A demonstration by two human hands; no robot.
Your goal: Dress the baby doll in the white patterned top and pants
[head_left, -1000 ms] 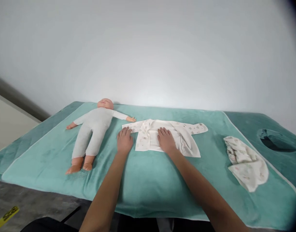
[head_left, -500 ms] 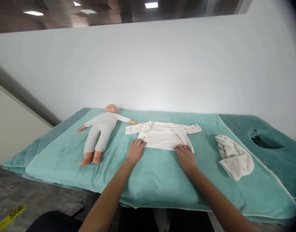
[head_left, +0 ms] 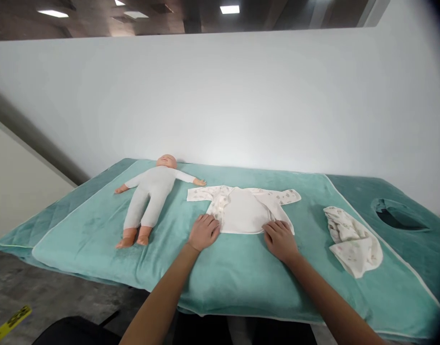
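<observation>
A small white printed baby shirt (head_left: 243, 210) lies spread open on a teal towel (head_left: 220, 268), sleeves out to both sides. My left hand (head_left: 204, 232) rests flat at the shirt's lower left corner, fingers stretched out. My right hand (head_left: 280, 239) lies flat at the lower right corner, fingers apart on the hem. A baby doll (head_left: 148, 191) in a grey bodysuit lies on its back to the left of the shirt, arms out, its hand near the shirt's left sleeve.
A crumpled white printed cloth (head_left: 352, 239) lies on the towel to the right. The darker teal padded table has a face hole (head_left: 399, 218) at its far right. A white wall stands behind. Yellow tape (head_left: 7, 323) marks the grey floor at lower left.
Both hands slid from the shirt's middle and left side down to its bottom corners. The view tilted up, and the shirt body now lies smoother and flatter.
</observation>
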